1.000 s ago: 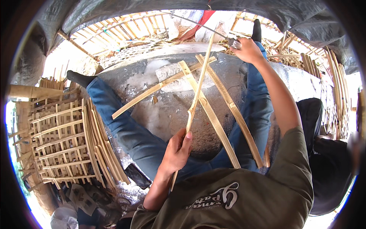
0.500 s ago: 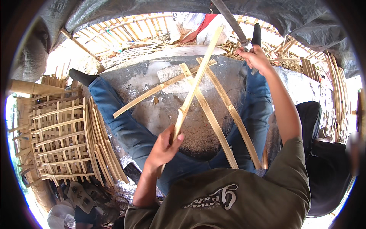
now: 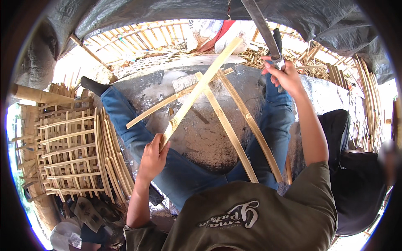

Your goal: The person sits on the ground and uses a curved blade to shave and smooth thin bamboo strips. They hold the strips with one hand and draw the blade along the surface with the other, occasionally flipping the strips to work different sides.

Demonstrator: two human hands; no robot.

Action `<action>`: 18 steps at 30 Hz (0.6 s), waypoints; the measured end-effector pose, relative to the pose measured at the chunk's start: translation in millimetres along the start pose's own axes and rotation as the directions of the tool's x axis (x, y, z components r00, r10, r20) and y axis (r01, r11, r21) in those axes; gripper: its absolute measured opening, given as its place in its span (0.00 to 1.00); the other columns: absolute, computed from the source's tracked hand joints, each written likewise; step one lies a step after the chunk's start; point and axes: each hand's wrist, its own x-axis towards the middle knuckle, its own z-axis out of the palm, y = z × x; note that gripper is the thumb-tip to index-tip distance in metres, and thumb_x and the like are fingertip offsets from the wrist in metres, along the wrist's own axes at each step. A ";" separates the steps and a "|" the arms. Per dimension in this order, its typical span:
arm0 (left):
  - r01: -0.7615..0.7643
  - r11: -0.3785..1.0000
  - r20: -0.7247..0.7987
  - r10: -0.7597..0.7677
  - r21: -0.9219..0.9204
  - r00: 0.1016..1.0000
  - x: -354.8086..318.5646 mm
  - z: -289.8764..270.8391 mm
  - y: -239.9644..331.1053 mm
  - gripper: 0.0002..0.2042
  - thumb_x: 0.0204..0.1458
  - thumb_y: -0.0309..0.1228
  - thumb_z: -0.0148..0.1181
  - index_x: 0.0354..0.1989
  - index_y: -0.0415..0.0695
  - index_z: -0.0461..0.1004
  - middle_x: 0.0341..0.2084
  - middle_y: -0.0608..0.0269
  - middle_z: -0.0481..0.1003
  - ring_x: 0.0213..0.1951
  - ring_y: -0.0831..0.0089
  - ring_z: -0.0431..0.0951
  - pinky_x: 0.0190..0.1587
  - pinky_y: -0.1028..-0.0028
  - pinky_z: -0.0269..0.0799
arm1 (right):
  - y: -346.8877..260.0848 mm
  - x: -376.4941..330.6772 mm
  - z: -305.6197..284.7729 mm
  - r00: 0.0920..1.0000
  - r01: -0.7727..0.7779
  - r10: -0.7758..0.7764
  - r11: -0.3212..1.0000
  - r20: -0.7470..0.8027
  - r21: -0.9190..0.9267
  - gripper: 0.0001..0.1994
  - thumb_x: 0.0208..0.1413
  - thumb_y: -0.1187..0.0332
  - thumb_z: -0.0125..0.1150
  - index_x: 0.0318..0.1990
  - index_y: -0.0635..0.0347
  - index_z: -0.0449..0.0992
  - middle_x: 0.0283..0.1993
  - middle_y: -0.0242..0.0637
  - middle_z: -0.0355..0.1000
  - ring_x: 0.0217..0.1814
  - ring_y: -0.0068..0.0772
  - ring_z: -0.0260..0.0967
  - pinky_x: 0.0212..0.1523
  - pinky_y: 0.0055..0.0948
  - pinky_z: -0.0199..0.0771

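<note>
My left hand (image 3: pixel 153 158) is closed round the lower end of a pale split bamboo strip (image 3: pixel 194 94), which slants up and away to the right between my legs. My right hand (image 3: pixel 285 77), raised over my right shin, grips the handle of a long-bladed knife (image 3: pixel 260 27); its dark blade points up and away, apart from the strip. Beneath the held strip lies another bamboo strip (image 3: pixel 157 109), running across to the right. Two more strips, a middle one (image 3: pixel 227 126) and a right one (image 3: pixel 254 129), lean toward my right thigh.
A woven bamboo lattice (image 3: pixel 69 152) stands at my left beside a bundle of bamboo strips (image 3: pixel 112 154). My jeans-clad legs spread on both sides of the grey work surface (image 3: pixel 201 146). Dark sheeting (image 3: pixel 167 10) hangs overhead. Another person's dark clothing (image 3: pixel 360 184) is close at my right.
My left hand has moved left and slightly away from me, bringing the held strip's near end with it. The knife and my right hand have shifted a little right and nearer.
</note>
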 end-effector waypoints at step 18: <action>0.195 0.956 0.067 -0.184 -0.217 0.981 -53.6 40.6 42.8 0.10 0.66 0.30 0.52 0.34 0.36 0.67 0.14 0.50 0.62 0.17 0.62 0.58 0.23 0.64 0.57 | 21.0 7.1 46.1 0.954 0.164 -0.291 0.718 -0.077 -0.677 0.13 0.56 0.58 0.67 0.35 0.61 0.80 0.29 0.47 0.78 0.32 0.49 0.78 0.36 0.40 0.79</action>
